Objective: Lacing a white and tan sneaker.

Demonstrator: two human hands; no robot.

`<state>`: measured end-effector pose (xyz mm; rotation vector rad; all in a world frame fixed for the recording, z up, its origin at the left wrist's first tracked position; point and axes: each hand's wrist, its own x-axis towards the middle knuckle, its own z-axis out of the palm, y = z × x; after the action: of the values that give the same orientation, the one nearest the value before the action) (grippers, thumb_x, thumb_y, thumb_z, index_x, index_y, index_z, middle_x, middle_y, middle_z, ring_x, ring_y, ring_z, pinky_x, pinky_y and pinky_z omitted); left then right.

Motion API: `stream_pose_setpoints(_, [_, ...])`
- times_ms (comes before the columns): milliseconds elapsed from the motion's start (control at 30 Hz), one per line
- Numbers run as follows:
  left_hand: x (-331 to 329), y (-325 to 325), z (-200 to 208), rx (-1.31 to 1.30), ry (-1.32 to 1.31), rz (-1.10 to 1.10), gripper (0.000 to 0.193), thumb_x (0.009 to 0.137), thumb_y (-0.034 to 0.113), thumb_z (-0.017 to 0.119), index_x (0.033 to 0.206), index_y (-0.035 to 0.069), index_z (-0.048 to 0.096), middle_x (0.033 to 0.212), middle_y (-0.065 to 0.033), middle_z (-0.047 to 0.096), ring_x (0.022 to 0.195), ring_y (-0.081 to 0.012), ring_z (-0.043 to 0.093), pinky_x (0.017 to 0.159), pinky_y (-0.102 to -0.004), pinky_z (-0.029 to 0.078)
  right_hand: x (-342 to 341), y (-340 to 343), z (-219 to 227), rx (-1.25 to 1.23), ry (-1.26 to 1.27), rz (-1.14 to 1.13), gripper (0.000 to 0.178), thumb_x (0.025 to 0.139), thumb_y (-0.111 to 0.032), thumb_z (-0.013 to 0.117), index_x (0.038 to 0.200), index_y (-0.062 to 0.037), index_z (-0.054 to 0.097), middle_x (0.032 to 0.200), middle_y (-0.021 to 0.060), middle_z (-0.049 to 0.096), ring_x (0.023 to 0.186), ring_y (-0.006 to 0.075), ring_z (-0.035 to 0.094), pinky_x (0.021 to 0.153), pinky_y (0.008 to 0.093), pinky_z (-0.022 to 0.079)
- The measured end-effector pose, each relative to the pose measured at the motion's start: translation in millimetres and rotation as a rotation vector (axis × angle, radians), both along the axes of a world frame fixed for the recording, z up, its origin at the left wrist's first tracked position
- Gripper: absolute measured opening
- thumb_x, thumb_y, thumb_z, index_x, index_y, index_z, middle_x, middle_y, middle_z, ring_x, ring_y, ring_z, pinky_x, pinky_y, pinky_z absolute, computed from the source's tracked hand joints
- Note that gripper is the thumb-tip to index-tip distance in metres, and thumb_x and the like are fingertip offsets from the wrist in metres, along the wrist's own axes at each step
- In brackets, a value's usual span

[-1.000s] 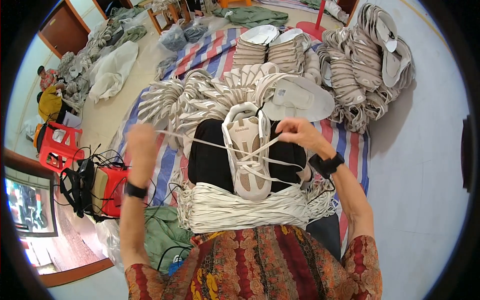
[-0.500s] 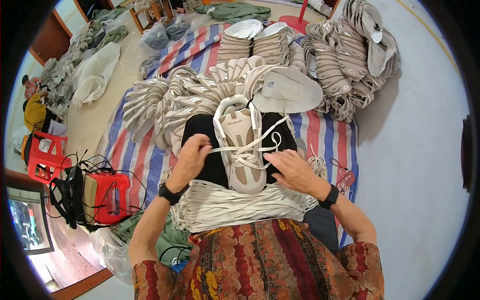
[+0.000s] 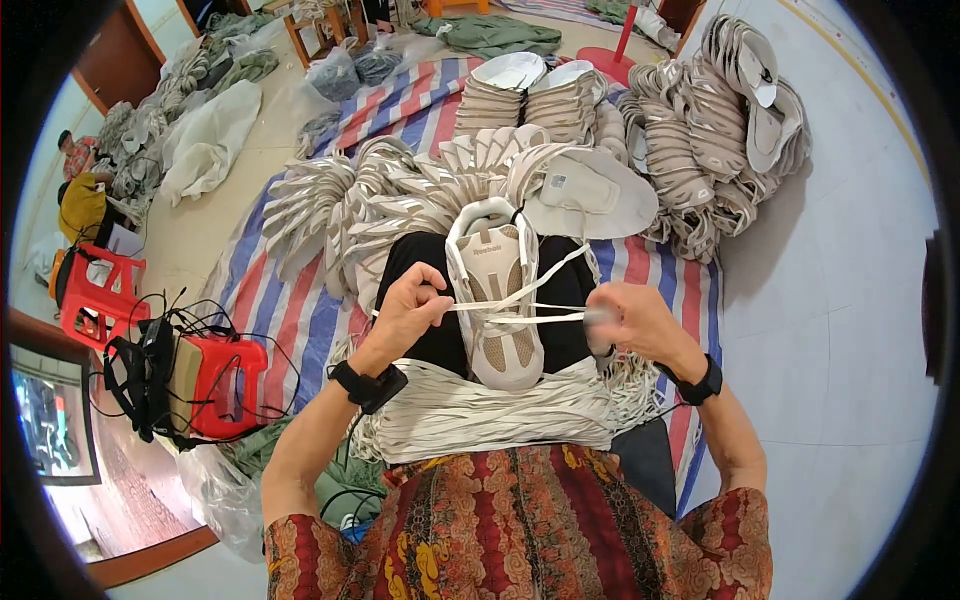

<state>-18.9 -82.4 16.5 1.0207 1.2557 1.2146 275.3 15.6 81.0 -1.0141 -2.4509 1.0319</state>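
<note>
A beige shoe upper lies along my lap, toe toward me, between black-clad thighs. Its cream shoelace is stretched nearly straight across the front between my hands. Left of the shoe, my left hand is closed in a pinch on one lace strand. To the right, my right hand grips the other side of the lace; its fingertips are smeared by motion. Another strand slants from the shoe up to the right. A thick bundle of cream laces lies across my lap, just below the toe.
Stacked shoe uppers crowd the striped sheet ahead, with taller stacks at the right. Red plastic stools stand at left, one beside a black bag with cables. A person in yellow sits far left.
My hands have taken hold of the lace and pulled it taut sideways. The loose loop at the shoe's right is gone. The right hand has moved outward to the right.
</note>
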Motion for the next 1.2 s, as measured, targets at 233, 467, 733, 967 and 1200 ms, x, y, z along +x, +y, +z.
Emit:
stream_pose_setpoints(233, [-10.0,-7.0,-5.0,-0.041,-0.053,0.079,0.017,0.081,0.003,0.057,0.089,0.01,0.044,0.055,0.004,0.044,0.042,-0.0018,0.033,0.036,-0.0168,0.02,-15.5,-2.4,22.7,-0.683,0.134,0.2,0.025,0.086,-0.022,0.052,0.068,-0.0045,0.058,0.055,-0.0062,0.042,0.044,0.0047,0.033,0.042,0.0221,0.024])
stream_pose_setpoints(467, [-80.4,-44.7,-6.8,-0.021,-0.279,0.385,0.017,0.081,0.003,0.058,0.086,0.012,0.044,0.053,0.005,0.04,0.038,-0.0014,0.03,0.033,-0.0174,0.019,-38.8,11.8,-39.6,-0.831,0.666,-0.053,0.02,0.083,-0.014,0.05,0.064,-0.0077,0.047,0.055,-0.0062,0.037,0.049,0.0053,0.034,0.048,0.0206,0.03])
stream_pose_setpoints(733, [-74.8,-55.3,-41.1,0.08,0.455,0.154,0.014,0.078,0.005,0.06,0.088,0.005,0.05,0.057,-0.0001,0.046,0.046,-0.0112,0.041,0.043,-0.0253,0.035,-47.3,14.6,-33.3,0.289,0.154,0.278,0.008,0.077,-0.01,0.06,0.076,-0.0026,0.057,0.066,0.0012,0.051,0.055,0.0111,0.047,0.05,0.0267,0.038])
stream_pose_setpoints(967, [0.9,-8.2,-8.4,0.457,1.036,-0.019,0.018,0.077,0.011,0.06,0.091,0.001,0.056,0.08,-0.0103,0.055,0.079,-0.0267,0.051,0.072,-0.0348,0.039,-41.8,13.1,5.6,-0.561,0.124,0.495,0.027,0.085,-0.02,0.051,0.066,-0.0016,0.055,0.085,0.0057,0.053,0.082,0.0134,0.049,0.075,0.0259,0.038])
stream_pose_setpoints(1200, [1.5,-6.9,-11.9,0.188,0.484,-0.051,0.024,0.083,0.018,0.056,0.068,0.0,0.057,0.058,-0.0046,0.049,0.053,-0.0077,0.043,0.048,-0.0239,0.036,-17.0,11.4,-25.5,-0.671,0.397,0.125,0.027,0.085,-0.021,0.051,0.066,-0.003,0.055,0.109,0.0063,0.048,0.093,0.0121,0.044,0.084,0.027,0.034])
